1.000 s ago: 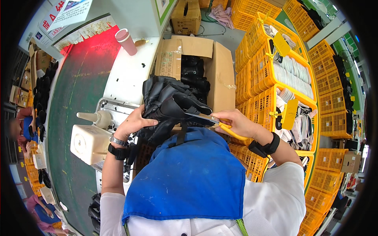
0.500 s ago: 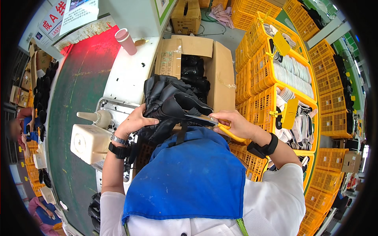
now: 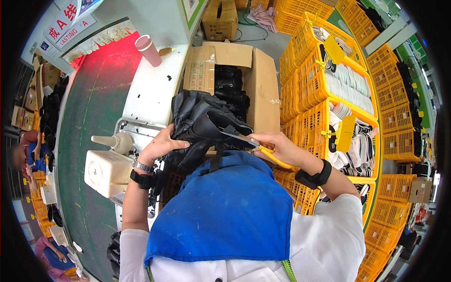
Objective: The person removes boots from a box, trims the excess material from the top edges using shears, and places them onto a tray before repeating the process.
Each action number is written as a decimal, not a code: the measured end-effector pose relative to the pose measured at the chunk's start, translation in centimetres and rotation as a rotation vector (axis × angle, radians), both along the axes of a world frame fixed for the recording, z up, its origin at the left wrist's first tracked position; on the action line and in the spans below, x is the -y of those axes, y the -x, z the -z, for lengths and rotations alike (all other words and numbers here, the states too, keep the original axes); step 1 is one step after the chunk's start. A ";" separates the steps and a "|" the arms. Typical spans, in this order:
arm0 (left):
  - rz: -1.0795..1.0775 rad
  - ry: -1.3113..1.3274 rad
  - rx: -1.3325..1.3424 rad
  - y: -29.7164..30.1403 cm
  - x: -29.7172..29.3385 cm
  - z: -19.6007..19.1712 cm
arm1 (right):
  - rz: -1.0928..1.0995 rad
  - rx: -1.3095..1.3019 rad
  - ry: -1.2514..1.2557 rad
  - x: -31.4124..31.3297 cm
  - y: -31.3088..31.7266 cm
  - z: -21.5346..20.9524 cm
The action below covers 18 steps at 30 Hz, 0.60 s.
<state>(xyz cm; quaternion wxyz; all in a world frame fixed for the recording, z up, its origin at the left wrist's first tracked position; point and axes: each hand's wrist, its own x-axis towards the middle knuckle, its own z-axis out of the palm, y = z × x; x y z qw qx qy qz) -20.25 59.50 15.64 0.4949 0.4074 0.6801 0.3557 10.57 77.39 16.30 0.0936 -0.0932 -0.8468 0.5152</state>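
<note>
My left hand (image 3: pixel 162 146) is closed on a bunch of black shoe uppers (image 3: pixel 192 101), thumb lying across the nearest folds. The uppers look like smooth black leather, stacked one into another. In my right hand (image 3: pixel 279 146) is a pair of scissors (image 3: pixel 271 156) with yellow handles. Their metal blades reach left to the edge of the front upper's opening. Whether the blade tips touch the material I cannot tell. The blue apron (image 3: pixel 221 211) lies below both hands, and its upper edge comes close to the uppers.
An open cardboard box (image 3: pixel 265 89) with black shoe parts stands just beyond the uppers. Yellow crates (image 3: pixel 305 115) of insole-like pieces rise on the right. On the left are a metal tray (image 3: pixel 141 126), a cream container (image 3: pixel 105 171), a pink cup (image 3: pixel 149 50) and a green belt (image 3: pixel 101 117).
The view has shifted very slightly. Both hands keep nearly the same place, and the scissors stay at the upper's opening, their blades looking a little closer together.
</note>
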 end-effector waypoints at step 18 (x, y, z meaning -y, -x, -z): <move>0.001 -0.092 -0.003 0.5 0.9 -0.4 | 0.319 0.141 -0.023 -3.4 -1.0 -2.2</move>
